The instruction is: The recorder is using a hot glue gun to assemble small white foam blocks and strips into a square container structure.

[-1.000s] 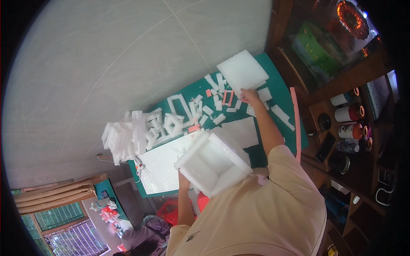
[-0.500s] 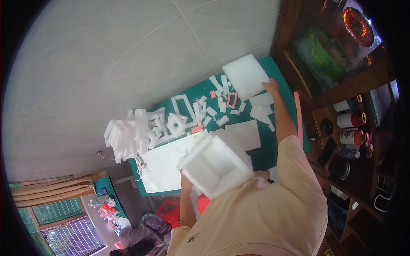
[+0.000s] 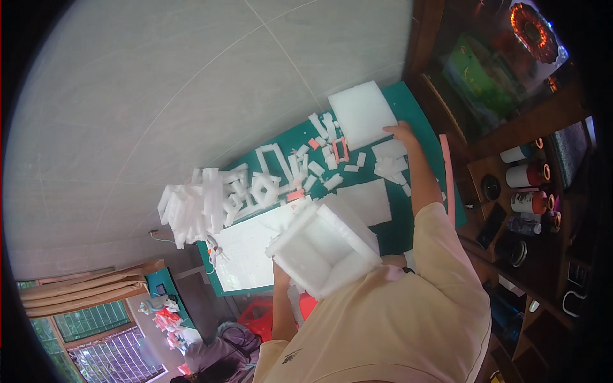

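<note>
My left hand (image 3: 280, 270) grips the lower left edge of a white foam box-shaped frame (image 3: 322, 249), which I hold up over the green cutting mat (image 3: 418, 108). Much of that hand is hidden behind the foam. My right hand (image 3: 403, 132) reaches far across the mat and rests on the near right corner of a thick white foam slab (image 3: 361, 112). Whether its fingers grip the slab is unclear. Small foam blocks (image 3: 389, 163) lie just under that forearm.
Several cut foam strips and frames (image 3: 268, 179) litter the mat, with a stacked foam pile (image 3: 191, 207) at its left end. A flat white sheet (image 3: 246, 249) and a foam panel (image 3: 365, 201) lie nearer. Wooden shelves with cans (image 3: 527, 185) stand at the right.
My right hand has slid right from the small foam pieces to the slab's corner. The left hand still holds the foam box in about the same place.
</note>
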The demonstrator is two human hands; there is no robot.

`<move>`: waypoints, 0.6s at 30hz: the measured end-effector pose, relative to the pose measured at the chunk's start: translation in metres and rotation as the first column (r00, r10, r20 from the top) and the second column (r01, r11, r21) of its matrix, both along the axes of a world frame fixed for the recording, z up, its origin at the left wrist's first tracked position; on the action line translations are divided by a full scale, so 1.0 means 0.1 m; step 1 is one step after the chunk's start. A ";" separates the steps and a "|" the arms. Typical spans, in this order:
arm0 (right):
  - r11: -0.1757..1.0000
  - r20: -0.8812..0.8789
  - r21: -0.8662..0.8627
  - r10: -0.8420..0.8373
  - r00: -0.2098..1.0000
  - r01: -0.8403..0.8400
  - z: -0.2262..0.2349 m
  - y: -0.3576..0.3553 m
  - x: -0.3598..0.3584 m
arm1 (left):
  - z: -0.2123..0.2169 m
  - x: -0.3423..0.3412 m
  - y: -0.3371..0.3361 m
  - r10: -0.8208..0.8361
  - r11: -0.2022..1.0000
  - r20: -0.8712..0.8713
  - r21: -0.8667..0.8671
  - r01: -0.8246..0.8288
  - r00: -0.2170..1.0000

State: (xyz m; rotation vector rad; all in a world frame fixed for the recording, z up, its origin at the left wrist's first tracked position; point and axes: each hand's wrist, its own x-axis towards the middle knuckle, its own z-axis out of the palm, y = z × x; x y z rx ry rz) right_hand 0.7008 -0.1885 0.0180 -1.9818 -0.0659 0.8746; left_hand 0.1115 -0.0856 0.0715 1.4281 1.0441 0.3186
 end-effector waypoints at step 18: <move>0.752 -0.210 0.479 -0.401 0.891 0.452 0.12 -0.51 0.29 | -0.22 -0.15 0.06 -0.071 0.997 -0.044 0.021 0.072 0.997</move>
